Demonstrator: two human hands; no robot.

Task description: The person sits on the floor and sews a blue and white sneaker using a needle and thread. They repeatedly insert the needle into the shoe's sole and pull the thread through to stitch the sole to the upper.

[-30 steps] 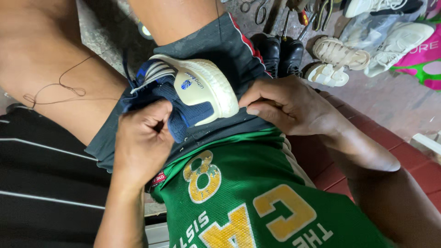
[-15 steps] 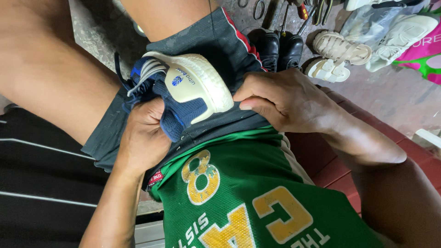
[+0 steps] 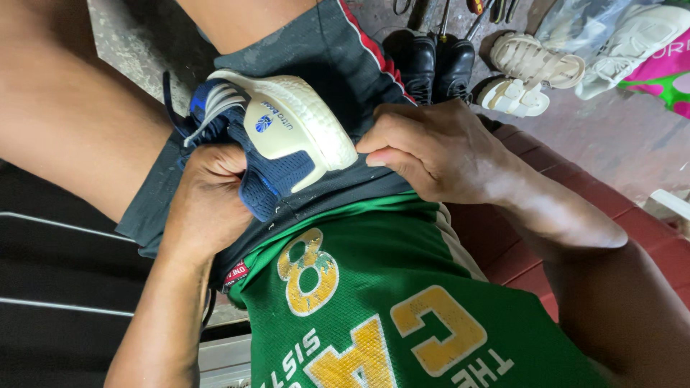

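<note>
Navy mesh sneaker (image 3: 269, 154) with thick cream sole, tipped sole-up on lap, gripped at its upper

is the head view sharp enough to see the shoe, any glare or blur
Head view: even daylight with no hard glare; the shoe on the lap is sharp, its sole texture clear. The left hand and right hand are crisp too. The sandals beyond are slightly softer, and the frame edges look stretched by the wide lens.
</note>
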